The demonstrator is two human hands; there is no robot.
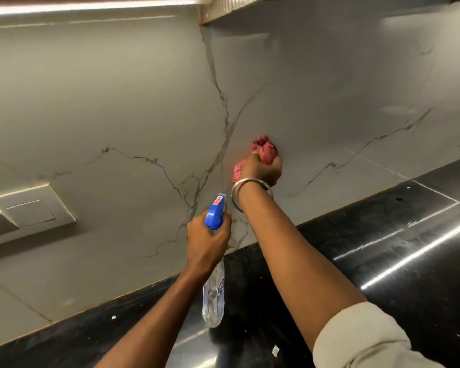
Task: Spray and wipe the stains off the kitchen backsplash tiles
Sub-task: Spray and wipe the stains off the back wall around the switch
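Currently: right hand fisted round a crumpled red cloth, grip fully closed, cloth pressed against the backsplash tiles just right of the dark forked vein. Left hand wraps the neck of the spray bottle, grip closed, blue trigger head uppermost, nozzle toward the wall. The bottle's long axis is roughly vertical, with its clear body hanging above the black desk.

Bottle lies below-left of the cloth, near the right wrist.

Tiles: pale grey, glossy, marble-veined; stains too faint to make out.

Judgement: wiping stroke in hand; right hand nearer the wall.
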